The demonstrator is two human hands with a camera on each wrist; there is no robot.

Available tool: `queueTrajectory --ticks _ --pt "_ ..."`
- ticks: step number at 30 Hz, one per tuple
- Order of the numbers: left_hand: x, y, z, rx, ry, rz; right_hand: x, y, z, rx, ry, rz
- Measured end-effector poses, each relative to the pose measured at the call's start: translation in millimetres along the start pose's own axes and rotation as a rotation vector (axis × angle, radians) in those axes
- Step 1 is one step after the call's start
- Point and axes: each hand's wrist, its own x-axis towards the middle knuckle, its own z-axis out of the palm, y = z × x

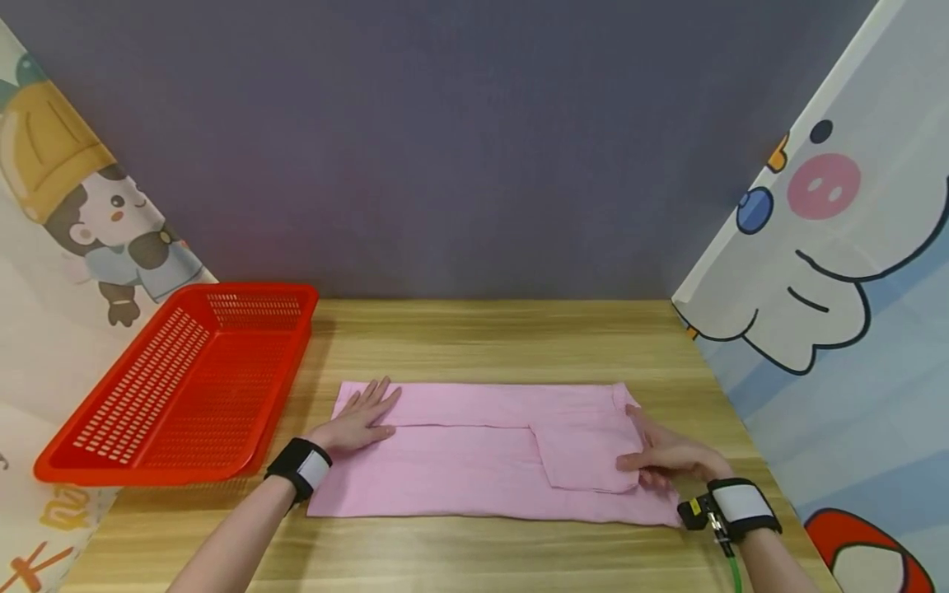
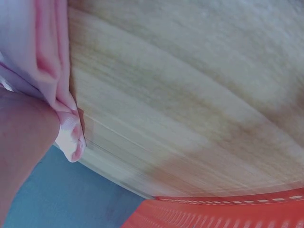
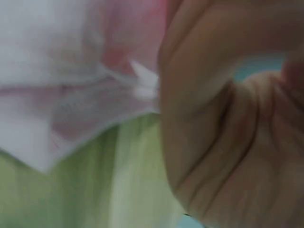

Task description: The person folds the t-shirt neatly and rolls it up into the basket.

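Observation:
A pink shirt (image 1: 460,469) lies on the wooden table, folded into a long strip, with a square sleeve-like flap (image 1: 582,457) on its right part. My left hand (image 1: 356,420) rests flat on the strip's left end, fingers spread. At the right end, my right hand (image 1: 670,453) pinches the shirt's edge beside the flap, thumb on top and the other fingers partly hidden. The left wrist view shows bunched pink cloth (image 2: 50,61) at the forearm. In the blurred right wrist view, the curled right hand is next to a lifted-looking fold of cloth (image 3: 80,109).
A red plastic basket (image 1: 255,428) with perforated sides stands at the left of the table (image 1: 474,338), close to my left forearm. A dark grey panel (image 1: 460,148) rises behind, and printed cartoon panels flank both sides. A green cable (image 1: 734,572) runs from the right wrist strap.

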Motion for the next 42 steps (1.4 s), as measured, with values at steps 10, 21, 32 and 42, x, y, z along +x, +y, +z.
queueTrajectory --ticks 10,21,32,42 --pt "1.1 -3.6 3.2 -0.004 -0.004 -0.007 34 -6 -15 -0.369 0.596 -0.067" --pt "-1.0 -3.5 8.7 0.052 0.027 -0.002 68 -8 -16 -0.366 0.622 -0.078" --pt "1.1 0.6 7.2 0.05 0.018 -0.034 82 -10 -18 -0.355 0.762 -0.055" --pt "0.1 0.8 7.8 0.056 0.023 -0.058 80 -16 -17 -0.429 0.648 0.01"
